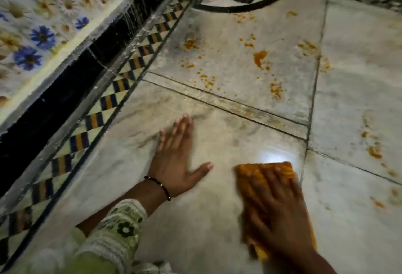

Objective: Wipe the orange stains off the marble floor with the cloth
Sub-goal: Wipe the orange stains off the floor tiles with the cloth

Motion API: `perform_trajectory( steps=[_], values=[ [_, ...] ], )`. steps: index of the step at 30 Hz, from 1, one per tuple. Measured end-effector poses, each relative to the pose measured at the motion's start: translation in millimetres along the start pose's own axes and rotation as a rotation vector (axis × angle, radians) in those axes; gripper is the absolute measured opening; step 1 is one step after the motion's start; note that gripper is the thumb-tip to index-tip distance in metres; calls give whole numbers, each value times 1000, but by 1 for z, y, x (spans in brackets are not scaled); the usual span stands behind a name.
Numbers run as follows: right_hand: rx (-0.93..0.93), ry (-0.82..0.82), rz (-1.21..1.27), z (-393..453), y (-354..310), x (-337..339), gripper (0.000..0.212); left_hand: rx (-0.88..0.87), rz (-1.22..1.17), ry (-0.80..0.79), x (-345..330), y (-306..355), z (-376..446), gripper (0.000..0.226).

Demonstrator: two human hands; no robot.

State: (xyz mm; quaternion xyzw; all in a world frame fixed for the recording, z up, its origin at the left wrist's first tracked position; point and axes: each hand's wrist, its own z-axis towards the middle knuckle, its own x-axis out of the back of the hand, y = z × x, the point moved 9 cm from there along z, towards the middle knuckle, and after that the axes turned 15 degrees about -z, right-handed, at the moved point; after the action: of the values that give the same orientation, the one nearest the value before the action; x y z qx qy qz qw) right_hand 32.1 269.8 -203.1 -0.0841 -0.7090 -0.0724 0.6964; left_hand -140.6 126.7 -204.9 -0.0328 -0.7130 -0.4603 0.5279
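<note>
Pressing cloth (pixel 258 178) w/ right hand (pixel 280 215); left hand (pixel 174 160) flat on floor (pixel 195 230).

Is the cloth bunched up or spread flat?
Spread flat: the cloth lies against the floor under the right hand's straight fingers.

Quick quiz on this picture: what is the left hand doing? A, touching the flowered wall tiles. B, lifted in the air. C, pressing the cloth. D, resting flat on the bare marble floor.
D: the left hand lies with fingers spread flat on the marble floor, while the right hand presses the orange cloth.
</note>
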Motion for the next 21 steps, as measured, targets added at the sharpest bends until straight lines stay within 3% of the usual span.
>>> perform_trajectory(
  steps=[3,6,8,10,13,17,21],
  values=[
    [-214,-7,-47,23,62,-2,73,-191,125,-186,-46,38,21,100],
    [-288,-34,-74,79,64,-5,73,-243,213,-217,-64,42,32,98],
    [-106,-21,-75,96,39,-6,72,-234,243,-228,-68,38,34,96],
    [220,-36,-103,72,19,-8,72,-240,250,-229,-70,37,32,95],
    [562,-126,-150,2,50,-9,71,-243,252,-243,-72,38,33,95],
    [561,-258,-278,0,144,-8,73,-211,293,-301,-75,36,33,96],
    [431,-248,-306,35,136,-9,79,-179,335,-355,-78,34,35,96]
  ],
)
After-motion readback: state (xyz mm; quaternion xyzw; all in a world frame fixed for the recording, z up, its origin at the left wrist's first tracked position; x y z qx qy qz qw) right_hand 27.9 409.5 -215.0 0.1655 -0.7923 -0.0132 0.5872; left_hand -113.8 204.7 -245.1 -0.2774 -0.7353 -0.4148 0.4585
